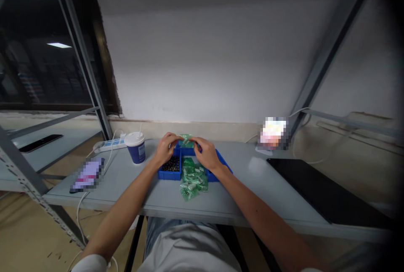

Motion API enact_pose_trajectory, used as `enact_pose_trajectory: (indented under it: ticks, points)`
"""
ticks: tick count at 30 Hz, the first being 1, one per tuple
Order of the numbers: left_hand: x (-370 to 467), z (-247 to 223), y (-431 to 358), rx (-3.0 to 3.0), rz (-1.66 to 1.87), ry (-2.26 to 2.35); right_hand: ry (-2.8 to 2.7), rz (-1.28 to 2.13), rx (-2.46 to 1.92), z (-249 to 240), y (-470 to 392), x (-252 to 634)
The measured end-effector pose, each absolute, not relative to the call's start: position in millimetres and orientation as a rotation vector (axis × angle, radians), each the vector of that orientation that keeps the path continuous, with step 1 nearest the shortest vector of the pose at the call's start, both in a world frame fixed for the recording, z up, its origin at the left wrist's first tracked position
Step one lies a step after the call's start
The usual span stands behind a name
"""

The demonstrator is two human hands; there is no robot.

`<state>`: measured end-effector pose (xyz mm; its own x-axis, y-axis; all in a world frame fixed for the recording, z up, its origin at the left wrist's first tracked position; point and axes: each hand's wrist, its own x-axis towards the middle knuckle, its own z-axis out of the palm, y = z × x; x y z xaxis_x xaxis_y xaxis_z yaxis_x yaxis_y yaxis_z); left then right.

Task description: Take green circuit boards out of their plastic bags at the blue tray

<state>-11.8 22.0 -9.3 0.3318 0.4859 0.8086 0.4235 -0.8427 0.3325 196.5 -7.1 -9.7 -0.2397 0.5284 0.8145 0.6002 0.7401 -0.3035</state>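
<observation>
Head view: one green packet in both hands, heap in front, work looks partway

Left hand (166, 148) pinching one edge of the held green packet (185, 139); right hand (206, 152) seems to pinch the other edge. Packet is up over the rear of the blue tray (168, 175).

Progress, my judgement: midway. Packet in hand unfinished; dark small parts (171, 164) still lie in the tray's left compartment, so stock is left. Heap of green packets (193, 179) sits in the middle compartment, spilling over the front edge onto the desk (246, 179). Can't tell whether those are done or waiting; pale strips show in them.

Counts: hands, two. Held packet, one. Heap, several, overlapping, no exact number. Dark parts, many, too small to count. Tray, one; right section partly hidden by the hand. Paper cup (136, 150), one. Power strip (110, 144), one. Black flat panel (315, 188), one, at right.
</observation>
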Motion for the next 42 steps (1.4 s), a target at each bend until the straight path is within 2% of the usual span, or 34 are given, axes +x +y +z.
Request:
enact_pose_trajectory:
  ticks: [15,20,36,42]
  points:
    - [-11.1,-6.9,20.5,2.612,1.595,0.848,-1.900,-0.097,-0.897,-8.9,-6.7,197.3]
    - [-10.9,-8.6,19.5,2.449,1.667,0.912,-1.871,-0.097,-0.928,-10.4,-7.3,197.4]
    - [-14.0,-5.6,20.4,2.576,1.580,0.885,-1.893,-0.086,-0.870,-5.0,-8.9,199.2]
    - [-12.2,-4.3,18.5,2.596,1.674,0.824,-1.874,-0.084,-0.859,-6.1,-8.3,198.4]
